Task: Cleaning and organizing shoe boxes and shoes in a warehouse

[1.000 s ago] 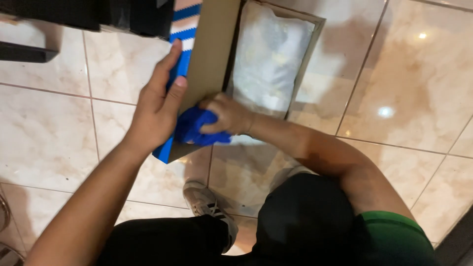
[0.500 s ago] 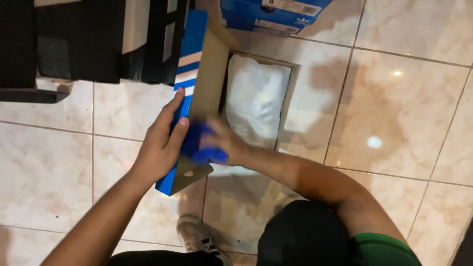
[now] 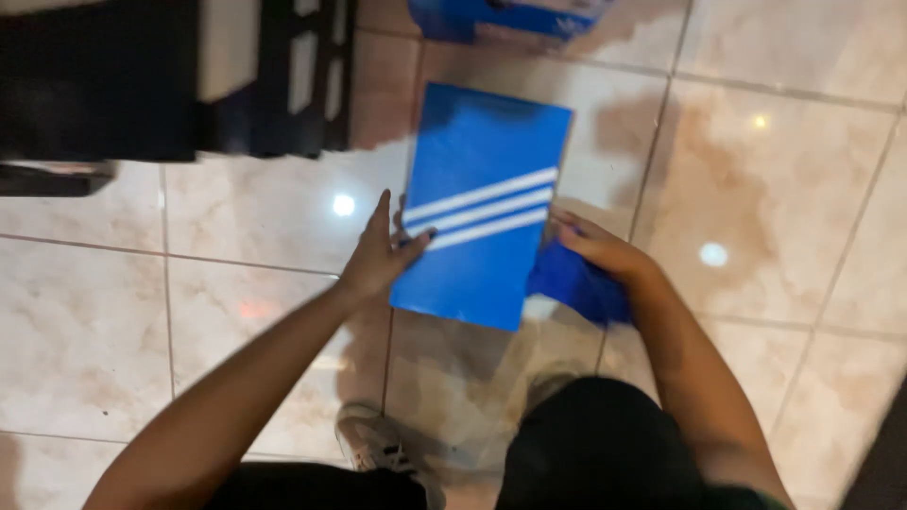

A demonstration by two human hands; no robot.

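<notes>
1. A blue box lid (image 3: pixel 484 210) with three white slanted stripes lies flat, top face up, over the tiled floor (image 3: pixel 775 170) — between the person's two hands.
2. The left hand (image 3: pixel 380 253) is at the lid's left edge, palm against the side, fingers spread and stretched upward, the thumb laid over onto the blue top face near the stripes. It presses and steadies, not a closed fist.
3. The right hand (image 3: pixel 597 247) is at the lid's right edge, fingertips touching the edge near the stripes' ends.
4. A crumpled blue cloth (image 3: pixel 578 285) sits just under the right wrist, beside the lid's lower right corner; whether the hand grips it I cannot tell.
5. A grey shoe (image 3: pixel 383 451) shows below, near the person's dark-clothed knees.
6. Another blue box (image 3: pixel 505 17) lies at the top edge — well apart from the hands.
</notes>
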